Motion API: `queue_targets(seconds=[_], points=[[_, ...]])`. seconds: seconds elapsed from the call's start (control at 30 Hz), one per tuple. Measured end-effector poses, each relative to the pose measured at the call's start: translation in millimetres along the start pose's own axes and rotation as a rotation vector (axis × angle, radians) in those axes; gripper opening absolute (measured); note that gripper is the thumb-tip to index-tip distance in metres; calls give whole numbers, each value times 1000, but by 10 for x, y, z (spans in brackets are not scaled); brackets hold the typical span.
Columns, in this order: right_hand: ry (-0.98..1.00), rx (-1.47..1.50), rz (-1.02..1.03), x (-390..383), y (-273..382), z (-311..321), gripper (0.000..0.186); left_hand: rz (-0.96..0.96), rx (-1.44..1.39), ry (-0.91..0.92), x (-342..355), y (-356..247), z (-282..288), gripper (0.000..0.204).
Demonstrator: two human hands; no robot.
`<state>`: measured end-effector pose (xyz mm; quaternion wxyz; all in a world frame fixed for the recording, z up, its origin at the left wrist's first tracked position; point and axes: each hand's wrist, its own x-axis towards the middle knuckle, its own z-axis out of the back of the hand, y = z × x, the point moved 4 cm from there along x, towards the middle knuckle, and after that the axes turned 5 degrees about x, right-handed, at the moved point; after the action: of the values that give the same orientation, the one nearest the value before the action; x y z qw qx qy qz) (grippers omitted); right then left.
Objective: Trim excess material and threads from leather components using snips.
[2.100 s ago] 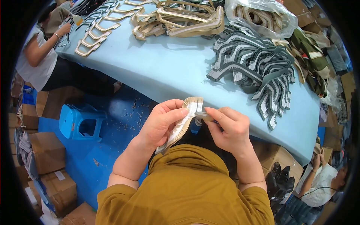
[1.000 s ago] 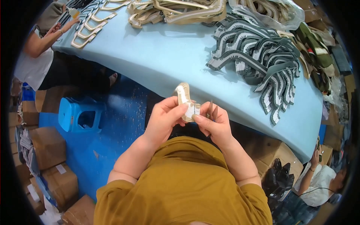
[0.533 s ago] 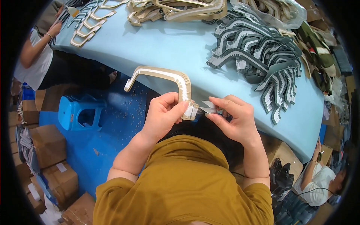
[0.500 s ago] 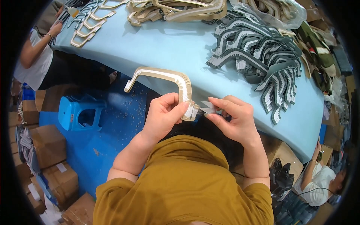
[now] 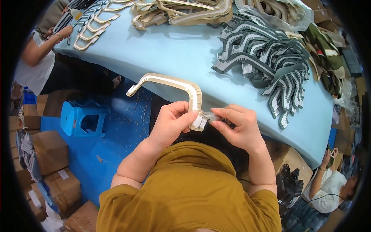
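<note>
My left hand (image 5: pixel 172 123) is closed round the lower end of a curved beige frame strip (image 5: pixel 195 94) with a white band along it. The strip's long arm arches up and to the left, over the table's near edge. My right hand (image 5: pixel 239 125) pinches small thread snips (image 5: pixel 211 116) between thumb and fingers. Their blades point left and meet the edge of the strip's end, close to my left thumb. The blades lie nearly together. Whether they bite into the strip's material I cannot make out.
Before me stands a table with a light-blue cover (image 5: pixel 174 50). Grey curved strips (image 5: pixel 266 58) pile at right, beige ones (image 5: pixel 185 13) at the back. A blue stool (image 5: pixel 85 118) and cartons (image 5: pixel 50 150) stand left. Co-workers are at far left (image 5: pixel 42 58) and lower right (image 5: pixel 326 185).
The snips' blades, spread apart before, have come together at the strip's end. The strip has shifted slightly down and right. The left co-worker's hand has moved right.
</note>
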<state>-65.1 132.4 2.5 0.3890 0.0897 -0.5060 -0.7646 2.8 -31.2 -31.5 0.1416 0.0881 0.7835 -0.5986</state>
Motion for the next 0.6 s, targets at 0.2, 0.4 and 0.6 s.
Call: queue_targets(seconds=[0.2, 0.4, 0.6], points=[[-6, 84, -97, -17, -39, 22, 21, -53, 56, 8, -5, -17, -2, 12], [18, 14, -37, -10, 6, 19, 21, -35, -13, 21, -17, -40, -22, 13], [-36, -45, 64, -13, 26, -5, 20, 23, -17, 20, -18, 9, -9, 14]])
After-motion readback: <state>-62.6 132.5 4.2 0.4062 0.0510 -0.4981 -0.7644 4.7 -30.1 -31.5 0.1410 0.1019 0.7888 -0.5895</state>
